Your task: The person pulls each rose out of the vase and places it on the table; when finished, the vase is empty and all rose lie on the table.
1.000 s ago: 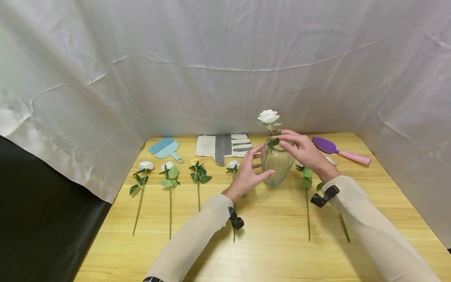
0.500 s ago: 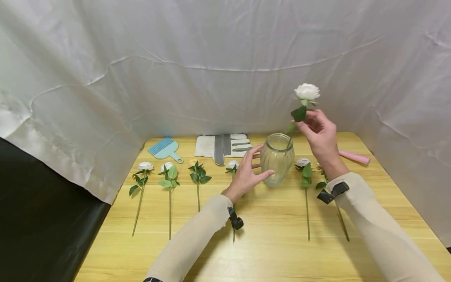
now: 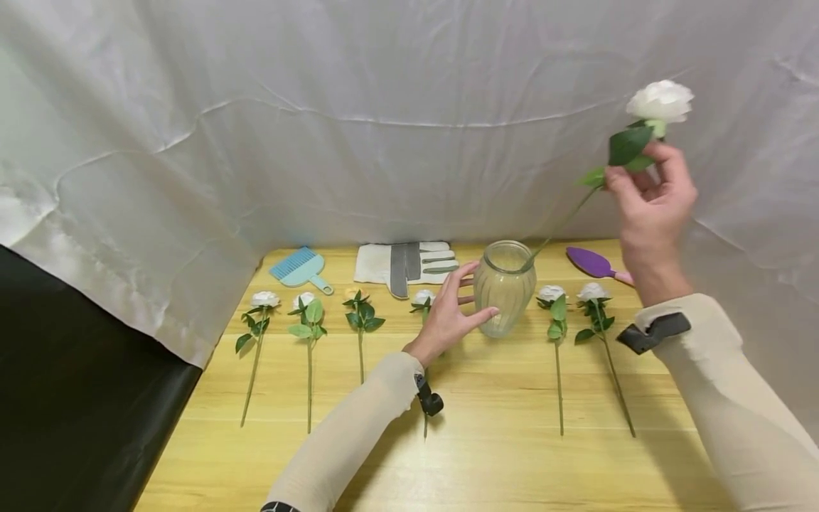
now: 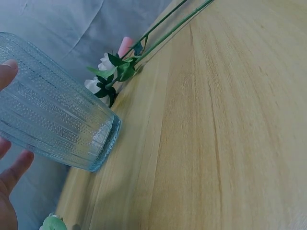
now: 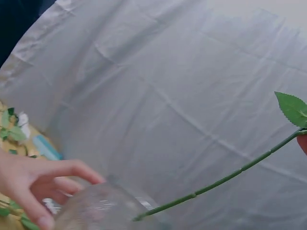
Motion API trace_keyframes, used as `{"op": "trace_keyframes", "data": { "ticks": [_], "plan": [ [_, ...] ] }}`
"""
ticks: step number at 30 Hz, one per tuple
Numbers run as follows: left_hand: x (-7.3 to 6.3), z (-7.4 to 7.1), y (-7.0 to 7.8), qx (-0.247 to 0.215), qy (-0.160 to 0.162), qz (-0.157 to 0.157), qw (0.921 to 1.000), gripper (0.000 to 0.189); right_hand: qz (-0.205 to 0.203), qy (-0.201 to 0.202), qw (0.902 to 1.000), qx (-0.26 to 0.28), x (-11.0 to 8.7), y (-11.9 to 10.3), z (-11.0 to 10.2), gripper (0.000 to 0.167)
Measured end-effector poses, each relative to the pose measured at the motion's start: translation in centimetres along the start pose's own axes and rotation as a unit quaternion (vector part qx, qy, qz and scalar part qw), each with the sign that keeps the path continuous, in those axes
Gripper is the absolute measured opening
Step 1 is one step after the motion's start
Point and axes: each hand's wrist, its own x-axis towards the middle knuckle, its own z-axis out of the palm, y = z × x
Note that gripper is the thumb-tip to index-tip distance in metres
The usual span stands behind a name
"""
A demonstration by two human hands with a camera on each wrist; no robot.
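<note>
A clear ribbed glass vase (image 3: pixel 505 291) stands on the wooden table, its mouth up. My left hand (image 3: pixel 448 316) holds it from the left, thumb in front and fingers round the far side; the left wrist view shows fingertips against the glass (image 4: pixel 53 105). Raised at the upper right, my right hand (image 3: pixel 659 206) pinches a white rose (image 3: pixel 662 102) by its stem just below the bloom. The stem (image 5: pixel 216 184) slants down left to the vase's mouth. Whether its tip is inside the rim or just over it, I cannot tell.
Several roses lie in a row, including a white one (image 3: pixel 265 300) at far left and another (image 3: pixel 593 291) at right. Behind them are a blue dustpan-like tool (image 3: pixel 301 269), a white-grey glove (image 3: pixel 406 267) and a purple trowel (image 3: pixel 590 262). Grey cloth (image 3: pixel 409 142) hangs behind.
My right hand has moved from the vase's mouth up and right, drawing the white rose's stem most of the way out of the vase. The left hand and vase have stayed put.
</note>
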Motion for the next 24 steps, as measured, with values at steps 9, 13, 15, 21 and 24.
{"op": "trace_keyframes", "data": {
  "ticks": [9,13,15,21,24],
  "plan": [
    [0.1,0.1,-0.1,-0.001,0.001,0.000,1.0000,0.092,-0.045,0.073,0.9961,0.021,2.9,-3.7,-3.1,0.036],
    [0.1,0.1,-0.1,0.001,-0.001,0.002,1.0000,0.092,-0.019,0.085,0.9954,0.041,3.6,-4.0,-6.8,0.038],
    [0.1,0.2,-0.1,0.003,-0.001,0.003,1.0000,0.092,0.007,0.082,0.9954,0.049,3.6,-4.1,-8.7,0.039],
    [0.1,0.2,-0.1,0.001,0.002,0.004,1.0000,0.092,0.086,0.040,0.9955,-0.008,2.3,-4.0,-14.6,0.040],
    [0.2,0.3,-0.1,-0.004,0.000,0.005,1.0000,0.091,0.113,-0.002,0.9923,-0.051,1.1,-3.5,-17.5,0.039]
  ]
}}
